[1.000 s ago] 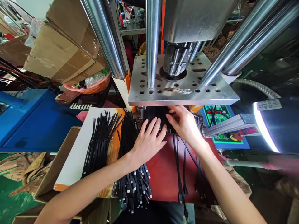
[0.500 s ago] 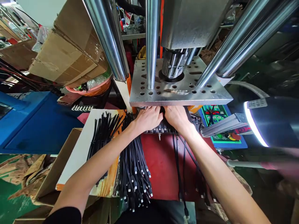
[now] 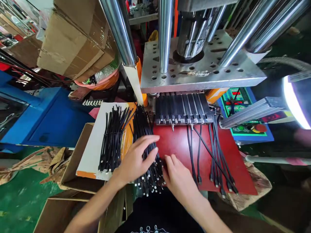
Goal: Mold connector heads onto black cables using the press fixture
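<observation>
The mould [image 3: 182,124] is now uncovered, apparently loaded with cables [image 3: 167,106]. Over a bundle [image 3: 153,170], the left hand [image 3: 136,158] spreads loosely, seemingly empty; the right hand [image 3: 179,176] curls beside it, grip unclear.

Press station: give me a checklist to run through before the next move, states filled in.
1. Left hand out from under the press plate: ok, over the cable bundle.
2. Right hand out from under it: ok, beside the bundle's near end.
3. Connectors fully seated along the black fixture: cannot tell, too small.
4. Plate top free of loose items: not ok, a thin wrapped tool lies there.
5. Control panel unobstructed: not ok, black strands cross it.
</observation>
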A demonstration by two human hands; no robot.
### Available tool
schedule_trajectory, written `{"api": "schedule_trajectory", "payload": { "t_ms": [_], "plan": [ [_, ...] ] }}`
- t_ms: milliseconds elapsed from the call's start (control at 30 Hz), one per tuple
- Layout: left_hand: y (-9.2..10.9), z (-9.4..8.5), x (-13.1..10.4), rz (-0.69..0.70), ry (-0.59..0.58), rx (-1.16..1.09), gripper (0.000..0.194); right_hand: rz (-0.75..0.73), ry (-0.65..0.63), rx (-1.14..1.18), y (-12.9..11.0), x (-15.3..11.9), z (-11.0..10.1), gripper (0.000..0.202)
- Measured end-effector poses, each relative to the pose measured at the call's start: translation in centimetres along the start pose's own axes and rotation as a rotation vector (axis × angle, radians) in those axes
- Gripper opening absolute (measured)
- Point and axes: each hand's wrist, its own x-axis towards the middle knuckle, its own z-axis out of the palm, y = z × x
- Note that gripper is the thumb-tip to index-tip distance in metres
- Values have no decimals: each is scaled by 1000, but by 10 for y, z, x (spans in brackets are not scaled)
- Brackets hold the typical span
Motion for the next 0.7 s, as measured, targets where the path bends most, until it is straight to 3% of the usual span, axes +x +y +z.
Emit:
{"api": "schedule_trajectory", "payload": {
  "t_ms": [100,167,233,333,400,467,600,700],
  "plan": [
    [17,2,-71,-325,-110,-259,27,118,-59,-40,-15,-5,24,16],
    [27,12,-101,-504,-178,-460,31,167,-96,-59,-11,5,22,9],
    [34,26,-118,-595,-297,-647,39,175,-110,-53,1,8,10,13],
    [43,50,-122,-623,-511,-828,62,138,-83,61,17,-13,-11,17],
    [49,62,-112,-627,-545,-894,68,128,-37,154,22,-32,-21,17],
    [53,66,-99,-618,-554,-897,59,138,14,156,20,-41,-23,10],
    [53,60,-94,-606,-692,-740,46,176,-18,-9,7,-19,-4,15],
    [44,57,-109,-637,-641,-727,55,237,-111,-47,0,12,7,3]
  ]
}}
